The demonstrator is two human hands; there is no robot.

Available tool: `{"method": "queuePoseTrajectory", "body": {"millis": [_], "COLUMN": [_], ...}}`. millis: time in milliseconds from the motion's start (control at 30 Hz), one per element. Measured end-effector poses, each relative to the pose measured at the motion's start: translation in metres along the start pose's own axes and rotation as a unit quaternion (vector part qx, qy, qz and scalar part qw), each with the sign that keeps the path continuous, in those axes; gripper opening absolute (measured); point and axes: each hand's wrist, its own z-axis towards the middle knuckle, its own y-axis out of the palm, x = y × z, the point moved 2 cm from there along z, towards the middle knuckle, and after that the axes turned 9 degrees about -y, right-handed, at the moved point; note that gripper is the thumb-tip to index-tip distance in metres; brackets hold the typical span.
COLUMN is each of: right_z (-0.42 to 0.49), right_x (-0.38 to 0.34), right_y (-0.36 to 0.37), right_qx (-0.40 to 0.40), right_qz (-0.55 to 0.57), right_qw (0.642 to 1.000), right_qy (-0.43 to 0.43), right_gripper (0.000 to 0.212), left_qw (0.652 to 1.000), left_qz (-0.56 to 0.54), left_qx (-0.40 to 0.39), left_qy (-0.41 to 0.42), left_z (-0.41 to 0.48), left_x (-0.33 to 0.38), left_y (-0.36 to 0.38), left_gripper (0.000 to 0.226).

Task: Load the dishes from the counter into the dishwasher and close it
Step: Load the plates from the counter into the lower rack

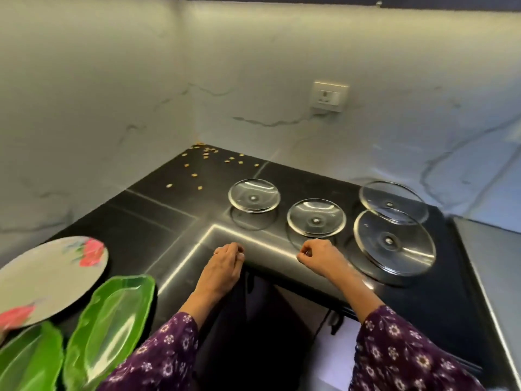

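From my seat the risk starts at the far left. The floral plate lies on the black worktop, and the two green leaf-shaped dishes crowd its near rim. They are blurred here, so I cannot tell whether they overlap it. Lifting one carelessly could drag or tip its neighbour off the edge.

Behind, in the corner, loose seeds are scattered. A dish slid through them could skate.

My left hand rests at the inner corner of the worktop edge, grip narrow, fingers curled in with nothing that I can see in them. Just past it stands a small glass plate, then a second glass plate nearer the edge. My right hand sits just in front of that one, apart from it, grip likewise closed and apparently empty.

Furthest right is my main worry. The rear glass plate leans tilted, its near rim resting on the large glass plate. Pull the lower one first and the upper would drop and could chip. Clear glass on a glossy dark surface also makes rims hard to judge, so a grip could miss and knock one.

The dishwasher is not in view. I would be carrying slippery glass to something I cannot see yet.
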Motion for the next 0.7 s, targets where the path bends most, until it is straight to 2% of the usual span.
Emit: {"method": "queuePoseTrajectory", "body": {"millis": [167,333,567,700], "right_z": [0.008,0.008,-0.009,-0.017], "right_x": [-0.051,-0.099,-0.176,-0.222], "right_y": [0.021,0.053,0.123,0.162], "right_qx": [-0.049,-0.099,-0.222,-0.267], "right_qz": [-0.025,-0.021,0.061,0.09], "right_qw": [0.994,0.976,0.954,0.943], "right_qy": [-0.099,-0.191,-0.193,-0.176], "right_gripper": [0.023,0.018,0.022,0.024], "left_qw": [0.994,0.98,0.946,0.921], "left_qz": [-0.003,0.002,0.015,0.004], "left_qx": [0.069,0.139,0.192,0.214], "left_qy": [-0.088,-0.146,-0.262,-0.326], "left_z": [-0.053,-0.118,-0.211,-0.246], "left_x": [-0.031,-0.055,-0.097,-0.13], "left_y": [-0.026,-0.045,-0.082,-0.11], "left_gripper": [0.045,0.037,0.037,0.017]}}
